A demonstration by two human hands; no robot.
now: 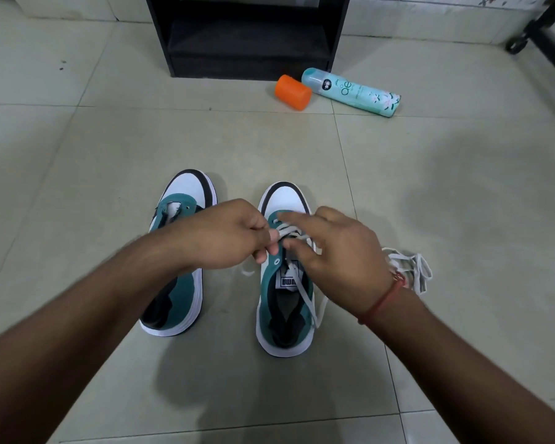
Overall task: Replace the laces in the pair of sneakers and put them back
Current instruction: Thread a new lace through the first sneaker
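Two teal and white sneakers stand side by side on the tiled floor, toes pointing away from me. The left sneaker has no lace in its eyelets. The right sneaker carries a white lace threaded through its front eyelets, with loose ends trailing down its right side. My left hand pinches the lace over the eyelets. My right hand hovers over the same shoe, index finger stretched toward the front eyelets; its other fingers are blurred and I cannot tell if they hold the lace. A second white lace lies bunched on the floor right of my wrist.
An orange cap and a teal spray can lie on the floor beyond the shoes. A black open shelf unit stands behind them. A black wheeled furniture leg is at the far right.
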